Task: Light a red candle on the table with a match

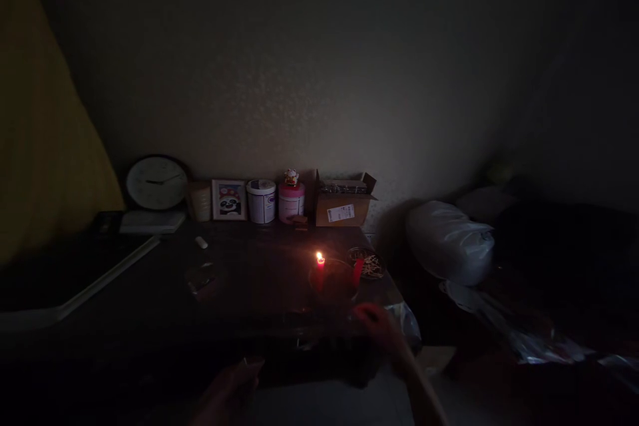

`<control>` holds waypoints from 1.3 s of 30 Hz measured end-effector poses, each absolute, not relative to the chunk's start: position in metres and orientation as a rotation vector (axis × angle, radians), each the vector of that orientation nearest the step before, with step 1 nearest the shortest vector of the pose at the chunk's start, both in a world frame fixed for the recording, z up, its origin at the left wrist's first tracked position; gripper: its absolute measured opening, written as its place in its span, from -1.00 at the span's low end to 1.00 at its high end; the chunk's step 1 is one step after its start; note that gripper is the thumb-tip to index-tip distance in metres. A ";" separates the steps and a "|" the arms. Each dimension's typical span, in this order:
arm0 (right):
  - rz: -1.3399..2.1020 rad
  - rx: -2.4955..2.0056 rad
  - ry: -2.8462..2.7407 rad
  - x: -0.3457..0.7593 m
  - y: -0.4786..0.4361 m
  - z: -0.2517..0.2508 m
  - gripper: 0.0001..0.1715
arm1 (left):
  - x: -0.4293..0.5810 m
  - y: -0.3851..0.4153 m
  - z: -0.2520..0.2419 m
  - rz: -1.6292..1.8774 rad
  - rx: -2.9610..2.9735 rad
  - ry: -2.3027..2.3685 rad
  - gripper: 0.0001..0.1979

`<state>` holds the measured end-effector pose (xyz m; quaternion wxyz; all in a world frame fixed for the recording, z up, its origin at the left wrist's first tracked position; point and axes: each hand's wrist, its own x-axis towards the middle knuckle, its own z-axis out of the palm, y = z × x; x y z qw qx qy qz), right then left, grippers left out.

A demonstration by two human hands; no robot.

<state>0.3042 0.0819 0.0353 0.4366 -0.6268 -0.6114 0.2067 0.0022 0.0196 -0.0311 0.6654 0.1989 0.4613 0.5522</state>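
Observation:
A lit red candle (320,266) stands at the left side of a round dish (333,283) on the dark table. At the dish's right side is an unlit red candle (358,269). Behind and to the right lies a round plate of matchsticks (369,263). My right hand (377,323) is just in front of the dish, its fingers bent together and blurred; whether they pinch anything is too dark to tell. Low in the view, nearer to me, my left hand (232,386) has its fingers closed around a small flat object (252,365) that I cannot make out.
Along the wall stand a clock (156,183), a framed panda picture (229,200), two canisters (261,202) and an open cardboard box (343,205). A small white object (201,242) and a clear packet (201,281) lie on the table (259,273). White bags (449,243) are at right.

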 end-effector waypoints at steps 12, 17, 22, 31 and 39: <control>0.965 -1.191 -1.687 0.152 0.027 0.000 -0.68 | -0.006 0.030 -0.034 1.234 0.615 1.176 -0.83; 0.953 -1.183 -1.675 0.149 0.029 -0.023 -0.61 | -0.004 0.030 -0.036 1.225 0.610 1.187 -0.79; 0.941 -1.180 -1.686 0.147 0.030 -0.029 -0.66 | -0.005 0.026 -0.028 1.235 0.641 1.181 -0.77; 0.841 -1.169 -1.770 0.143 0.027 -0.032 -0.78 | -0.001 0.017 -0.009 1.240 0.847 1.267 -0.80; 0.831 -1.195 -1.805 0.141 0.023 -0.016 -0.87 | 0.000 0.021 -0.015 1.210 0.854 1.236 -0.79</control>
